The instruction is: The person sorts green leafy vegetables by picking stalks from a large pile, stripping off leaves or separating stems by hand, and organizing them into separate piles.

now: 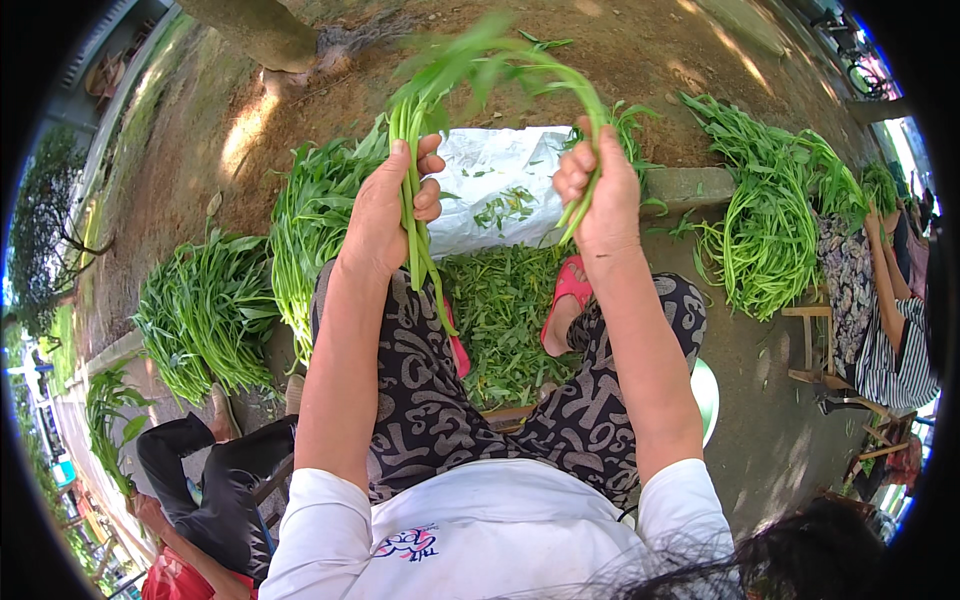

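Observation:
My left hand [385,205] is closed round a small bunch of long-stemmed greens [408,125], which look like water spinach; their cut stems hang below the fist. My right hand [605,195] grips a few stems as well, bent in an arch over toward the left bunch. The leafy tops between the hands are smeared by motion. Both hands are raised over a white plastic sack [490,215] with loose leaves on it. Under them, between my pink shoes [568,290], plucked leaves [500,340] cover the ground.
Heaps of greens lie left of my knees [325,205], farther left [205,320] and at the right [770,220]. People sit on both sides, with a wooden stool [815,340] on the right. A low concrete kerb [690,187] and a tree trunk [255,35] stand beyond.

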`<state>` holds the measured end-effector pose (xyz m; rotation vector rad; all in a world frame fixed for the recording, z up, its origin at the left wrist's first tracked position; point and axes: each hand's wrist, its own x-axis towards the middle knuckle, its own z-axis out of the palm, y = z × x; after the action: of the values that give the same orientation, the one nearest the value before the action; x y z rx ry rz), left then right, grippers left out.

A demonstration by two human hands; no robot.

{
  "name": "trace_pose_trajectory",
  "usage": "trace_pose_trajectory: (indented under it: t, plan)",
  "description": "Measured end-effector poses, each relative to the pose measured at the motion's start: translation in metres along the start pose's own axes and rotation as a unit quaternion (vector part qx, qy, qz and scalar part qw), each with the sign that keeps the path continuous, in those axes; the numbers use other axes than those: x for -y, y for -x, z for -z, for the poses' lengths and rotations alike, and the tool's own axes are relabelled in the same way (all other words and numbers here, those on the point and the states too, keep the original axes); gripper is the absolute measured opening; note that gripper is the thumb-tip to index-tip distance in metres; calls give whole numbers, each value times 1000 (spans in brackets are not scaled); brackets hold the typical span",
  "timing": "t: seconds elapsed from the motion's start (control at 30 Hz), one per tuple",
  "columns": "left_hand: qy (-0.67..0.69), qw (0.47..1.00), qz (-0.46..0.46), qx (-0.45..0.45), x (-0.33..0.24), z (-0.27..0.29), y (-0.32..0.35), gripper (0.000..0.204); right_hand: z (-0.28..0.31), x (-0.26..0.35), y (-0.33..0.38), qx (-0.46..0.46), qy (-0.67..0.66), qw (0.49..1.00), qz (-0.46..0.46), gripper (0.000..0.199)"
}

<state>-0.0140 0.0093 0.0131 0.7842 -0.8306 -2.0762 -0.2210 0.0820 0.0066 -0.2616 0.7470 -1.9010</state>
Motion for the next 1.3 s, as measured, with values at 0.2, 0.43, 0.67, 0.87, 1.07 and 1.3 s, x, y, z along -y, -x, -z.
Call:
trace_pose_trajectory:
  t: [0.2, 0.43, 0.67, 0.87, 1.07, 1.3]
  plan:
    - [94, 994, 3, 61, -4, 11, -4, 39, 18, 19, -13, 33, -46, 998, 34, 11]
    - [-6, 997, 12, 71, 4, 1, 1, 51, -4, -4, 8, 108, 98, 982, -116, 14]
    - [-82, 993, 15, 86, 5, -2, 4, 53, -18, -29, 25, 185, 299, 927, -130, 21]
    - [-79, 994, 15, 78, 5, -12, 6, 52, -14, -37, 24, 191, 387, 900, -66, 23]
    - [-110, 991, 27, 77, -2, -11, 9, 58, -24, -20, 28, 174, 339, 919, -104, 27]
    - [-71, 997, 12, -3, -1, -2, 4, 45, -14, -10, 18, 162, 280, 939, -116, 34]
